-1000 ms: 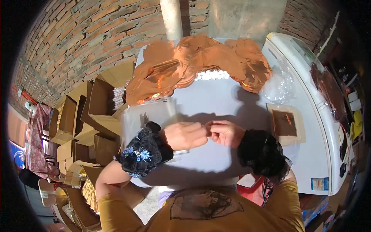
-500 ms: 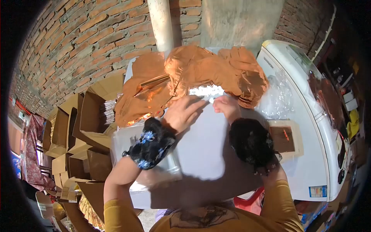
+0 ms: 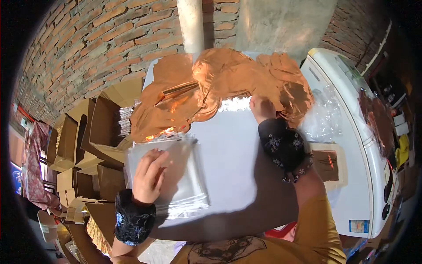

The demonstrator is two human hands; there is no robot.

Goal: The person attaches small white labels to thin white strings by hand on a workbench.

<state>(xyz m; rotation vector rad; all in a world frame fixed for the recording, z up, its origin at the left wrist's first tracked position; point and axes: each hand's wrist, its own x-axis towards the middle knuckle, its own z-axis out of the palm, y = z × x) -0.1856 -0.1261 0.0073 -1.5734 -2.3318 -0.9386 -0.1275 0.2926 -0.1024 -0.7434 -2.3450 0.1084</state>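
My left hand (image 3: 150, 175) is over a stack of clear plastic bags (image 3: 184, 189) at the left of the table, its fingers loosely stretched out and holding nothing. At the far middle, my right hand (image 3: 262, 109) is closed at the right end of a heap of small white pieces (image 3: 234, 104). What its fingers hold is hidden. Behind that heap lie crumpled copper-coloured foil sheets (image 3: 237, 72), spread across the back of the white table (image 3: 231, 167).
Open cardboard boxes (image 3: 103, 132) stand to the left, some with packed goods. On the right, a white fridge-like cabinet (image 3: 351, 193) lies on its side, bearing crumpled clear plastic (image 3: 323, 116) and a framed brown panel (image 3: 326, 165). A brick wall (image 3: 105, 48) rises behind.
My left hand has moved from the middle of the table back and left to the plastic bags. The right hand has shifted slightly forward to the white pieces.
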